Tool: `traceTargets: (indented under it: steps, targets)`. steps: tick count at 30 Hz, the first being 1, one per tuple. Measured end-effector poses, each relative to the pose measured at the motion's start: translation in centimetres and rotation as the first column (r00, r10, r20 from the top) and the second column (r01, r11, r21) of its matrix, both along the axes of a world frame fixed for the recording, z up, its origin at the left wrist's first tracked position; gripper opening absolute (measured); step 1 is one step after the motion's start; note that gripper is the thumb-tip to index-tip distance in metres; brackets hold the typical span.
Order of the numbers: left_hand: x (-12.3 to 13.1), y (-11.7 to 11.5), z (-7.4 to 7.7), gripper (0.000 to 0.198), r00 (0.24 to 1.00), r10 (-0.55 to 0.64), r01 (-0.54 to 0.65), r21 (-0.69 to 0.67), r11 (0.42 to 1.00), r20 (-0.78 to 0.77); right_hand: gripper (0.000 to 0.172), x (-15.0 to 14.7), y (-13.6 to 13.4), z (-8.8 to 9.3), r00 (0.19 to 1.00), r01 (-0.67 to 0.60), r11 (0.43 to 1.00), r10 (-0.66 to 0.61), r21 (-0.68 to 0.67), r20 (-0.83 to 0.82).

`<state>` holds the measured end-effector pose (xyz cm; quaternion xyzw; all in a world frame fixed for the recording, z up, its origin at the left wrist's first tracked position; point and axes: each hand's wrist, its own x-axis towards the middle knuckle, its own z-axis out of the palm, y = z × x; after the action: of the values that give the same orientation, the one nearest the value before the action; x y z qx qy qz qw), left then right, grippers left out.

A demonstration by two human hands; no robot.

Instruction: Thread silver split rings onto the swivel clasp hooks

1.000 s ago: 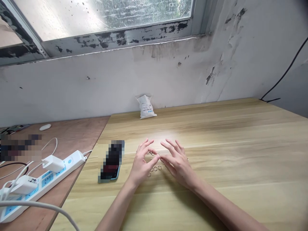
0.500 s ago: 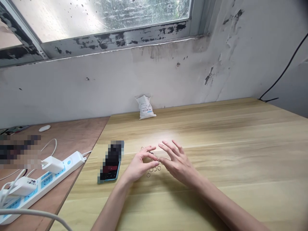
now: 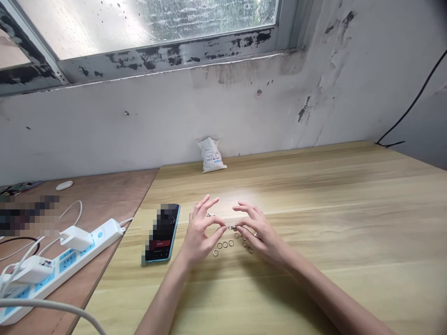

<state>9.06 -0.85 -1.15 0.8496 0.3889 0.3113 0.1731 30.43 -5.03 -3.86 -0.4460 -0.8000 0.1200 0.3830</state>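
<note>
The L hand (image 3: 199, 232) & R hand (image 3: 265, 237) are up close, just over the table (image 3: 314, 209). Both have fingers pinched on one small shiny clip (image 3: 232, 227). The clip is btwn the two hands, w/ L thumb & finger on one end, R thumb & finger on the other. It's v. small, so can't tell its exact shape. The other fingers are up & spread a bit.

Rings (image 3: 225, 247) lie flat on the table, under & nr the clip. Three sit in a row, one is nearer the person on the L side, & one is by the R fingertips. More metal bits (image 3: 247, 246) lie in a bunch just beside the R hand, partly hid. Some more shiny bits (image 3: 210, 214) show behind the L fingers.

The phone (image 3: 170, 232) lies L of the L hand, apart from it, w/ some of it blurred out. A white bag (image 3: 212, 156) is at the back, by the wall (image 3: 167, 125). Far L, a power strip (image 3: 101, 235) w/ white plugs sits on a brown board (image 3: 115, 193).
</note>
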Motion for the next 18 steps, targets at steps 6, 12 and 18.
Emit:
traceTargets:
  steps: [6, 12, 18]
  targets:
    - [0.0, 0.2, -0.7, 0.014, 0.991, 0.095, -0.071, 0.238, 0.969, -0.094, 0.018, 0.6, 0.4, -0.3, 1.000, 0.021, 1.000, -0.021, -0.021, 0.019]
    - [-2.0, 1.8, -1.6, 0.011, 0.957, 0.283, -0.274, 0.128, 0.953, -0.064, 0.018, 2.2, 1.0, -1.0, 0.968, 0.134, 0.991, -0.135, 0.018, 0.211]
    - [-2.3, 2.3, -2.5, 0.011, 0.955, 0.277, -0.275, 0.033, 0.961, -0.108, 0.011, 1.7, 0.6, -1.3, 0.933, 0.118, 0.993, -0.116, 0.016, 0.340]
